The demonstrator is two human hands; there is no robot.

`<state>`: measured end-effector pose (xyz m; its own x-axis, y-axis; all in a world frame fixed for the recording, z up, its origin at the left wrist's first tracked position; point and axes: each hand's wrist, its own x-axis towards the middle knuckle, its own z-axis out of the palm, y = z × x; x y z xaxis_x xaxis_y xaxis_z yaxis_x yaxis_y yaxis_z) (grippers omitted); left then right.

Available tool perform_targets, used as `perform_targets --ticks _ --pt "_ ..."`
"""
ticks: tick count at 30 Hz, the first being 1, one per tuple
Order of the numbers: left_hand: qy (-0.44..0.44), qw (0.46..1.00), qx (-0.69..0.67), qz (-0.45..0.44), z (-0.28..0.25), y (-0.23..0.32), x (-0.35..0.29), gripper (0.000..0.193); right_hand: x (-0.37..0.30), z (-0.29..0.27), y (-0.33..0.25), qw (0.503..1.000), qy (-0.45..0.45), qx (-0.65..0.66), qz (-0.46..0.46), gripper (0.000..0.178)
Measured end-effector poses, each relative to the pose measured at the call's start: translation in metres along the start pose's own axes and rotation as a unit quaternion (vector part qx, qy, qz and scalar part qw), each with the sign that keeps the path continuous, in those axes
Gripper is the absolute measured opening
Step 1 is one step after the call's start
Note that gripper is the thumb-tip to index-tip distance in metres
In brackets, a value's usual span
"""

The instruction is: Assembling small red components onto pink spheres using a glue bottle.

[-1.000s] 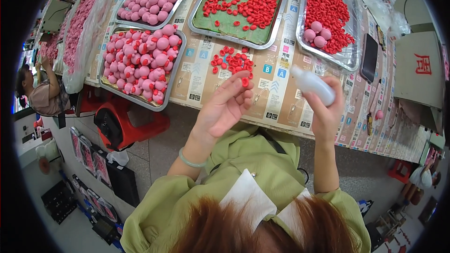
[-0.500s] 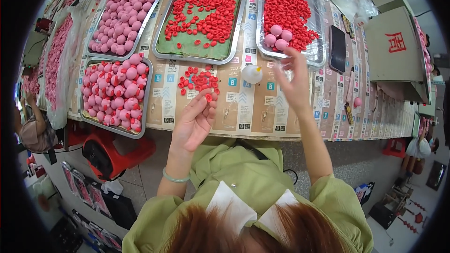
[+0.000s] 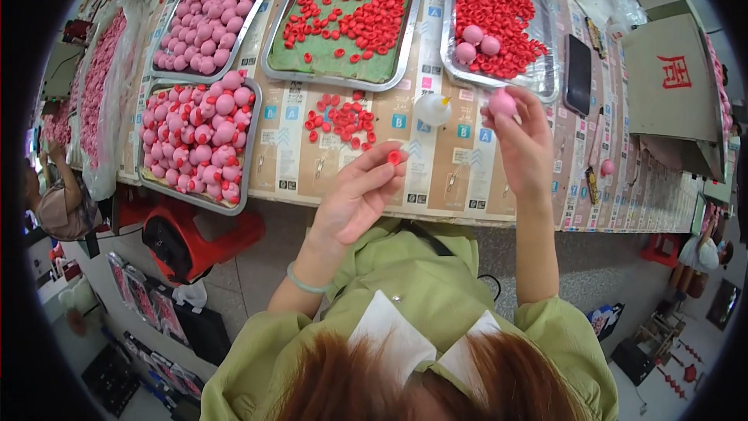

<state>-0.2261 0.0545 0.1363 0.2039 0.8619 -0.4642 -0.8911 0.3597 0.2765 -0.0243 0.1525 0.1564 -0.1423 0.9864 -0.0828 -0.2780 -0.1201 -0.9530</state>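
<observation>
Two pinches, two chances to slip

My left hand (image 3: 357,199) is pinching a small red cup (image 3: 395,157), thumb and finger parted only by its width. My right hand (image 3: 526,134) is gripping a pink ball (image 3: 502,102) by the fingertips, so a loosening hold could be sending it rolling. Near that hand, a white bottle (image 3: 431,111) is standing; a careless sweep could be toppling it toward the loose red pieces (image 3: 343,118).

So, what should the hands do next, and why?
Probably bring the round pink ball in the right hand toward the small red cup-shaped piece pinched by the left hand. They're still apart, and the silver metal tray at the left holds similar pink balls and red pieces together, so joining them seems likely.
</observation>
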Motion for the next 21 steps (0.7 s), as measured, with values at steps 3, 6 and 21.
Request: perform_targets --ticks 3,6,21 --pt "-0.055 0.998 0.021 -0.015 0.007 -0.007 0.005 0.028 -0.037 0.013 -0.007 0.997 -0.047 0.012 0.068 0.037" --pt "-0.045 0.994 0.101 0.004 0.015 -0.01 0.005 0.028 -0.055 0.028 -0.003 0.993 -0.088 0.018 0.078 0.039" --pt "-0.007 0.919 0.35 0.18 0.026 -0.015 -0.009 0.021 -0.063 0.034 0.009 0.973 -0.163 -0.156 -0.054 0.037"
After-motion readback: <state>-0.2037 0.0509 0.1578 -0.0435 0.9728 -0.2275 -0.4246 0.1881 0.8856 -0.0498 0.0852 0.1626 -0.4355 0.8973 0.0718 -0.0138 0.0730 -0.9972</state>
